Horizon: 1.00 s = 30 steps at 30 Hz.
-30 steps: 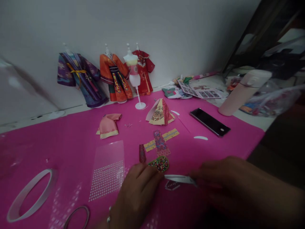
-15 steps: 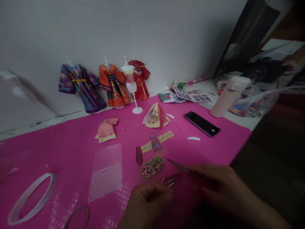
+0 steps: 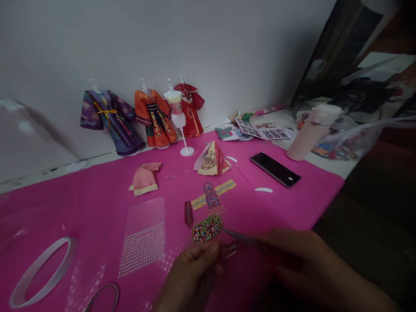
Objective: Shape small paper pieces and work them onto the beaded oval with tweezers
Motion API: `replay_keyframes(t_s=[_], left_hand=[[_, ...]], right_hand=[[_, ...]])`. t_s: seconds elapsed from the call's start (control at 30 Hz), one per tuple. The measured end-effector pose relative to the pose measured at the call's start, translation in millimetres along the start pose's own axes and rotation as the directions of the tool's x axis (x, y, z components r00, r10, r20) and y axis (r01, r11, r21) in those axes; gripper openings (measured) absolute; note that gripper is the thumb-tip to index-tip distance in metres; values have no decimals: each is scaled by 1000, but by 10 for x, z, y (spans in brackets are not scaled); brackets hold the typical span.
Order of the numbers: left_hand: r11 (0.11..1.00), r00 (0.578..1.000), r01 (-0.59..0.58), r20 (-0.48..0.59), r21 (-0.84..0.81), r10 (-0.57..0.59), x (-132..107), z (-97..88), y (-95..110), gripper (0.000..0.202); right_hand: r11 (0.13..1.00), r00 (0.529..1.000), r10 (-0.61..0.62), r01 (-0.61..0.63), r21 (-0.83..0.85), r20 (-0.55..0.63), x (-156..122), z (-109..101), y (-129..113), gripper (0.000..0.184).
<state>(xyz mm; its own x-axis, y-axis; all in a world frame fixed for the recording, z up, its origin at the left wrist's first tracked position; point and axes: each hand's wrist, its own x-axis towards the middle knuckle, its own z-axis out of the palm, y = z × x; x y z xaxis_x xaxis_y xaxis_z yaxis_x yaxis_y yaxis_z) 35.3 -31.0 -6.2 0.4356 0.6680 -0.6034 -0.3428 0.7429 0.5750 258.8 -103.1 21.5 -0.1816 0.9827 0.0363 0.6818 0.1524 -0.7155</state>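
Observation:
In the head view my left hand pinches the end of a small dark red fabric piece with a row of white dots. My right hand is closed round a slim pointed grey metal tool; its grip end is hidden in shadow. The tool's tip points left, close to an oval green-rimmed tray of many-coloured beads just above the left fingers. A dark red fabric strip and a patterned panel with a yellow band lie beyond the tray.
A clear sheet of white gems, a white ring and a pink doll top lie left on the pink mat. A folded doll skirt, phone and bottle are farther off. Dressed doll stands line the wall.
My left hand has moved up and slightly left, closing on the dark red piece. The pointed tool's tip has shifted slightly down and left, nearer the bead tray.

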Motion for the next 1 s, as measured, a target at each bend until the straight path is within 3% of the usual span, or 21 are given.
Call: replay_keyframes(t_s=[0.33, 0.7, 0.9, 1.0], left_hand=[[997, 999, -50, -18, 64, 51, 36, -71, -2, 27], [998, 997, 17, 68, 67, -22, -17, -36, 65, 31], [997, 994, 65, 92, -38, -61, -36, -45, 66, 28], [989, 994, 82, 87, -122, -71, -58, -20, 86, 24]], right_hand=[[1000, 1000, 17, -17, 16, -2, -63, -68, -6, 51], [1000, 998, -5, 4, 7, 68, -107, -99, -48, 43], [989, 992, -76, 88, -117, 102, -118, -125, -45, 49], [982, 992, -48, 69, -175, 119, -114, -149, -58, 46]])
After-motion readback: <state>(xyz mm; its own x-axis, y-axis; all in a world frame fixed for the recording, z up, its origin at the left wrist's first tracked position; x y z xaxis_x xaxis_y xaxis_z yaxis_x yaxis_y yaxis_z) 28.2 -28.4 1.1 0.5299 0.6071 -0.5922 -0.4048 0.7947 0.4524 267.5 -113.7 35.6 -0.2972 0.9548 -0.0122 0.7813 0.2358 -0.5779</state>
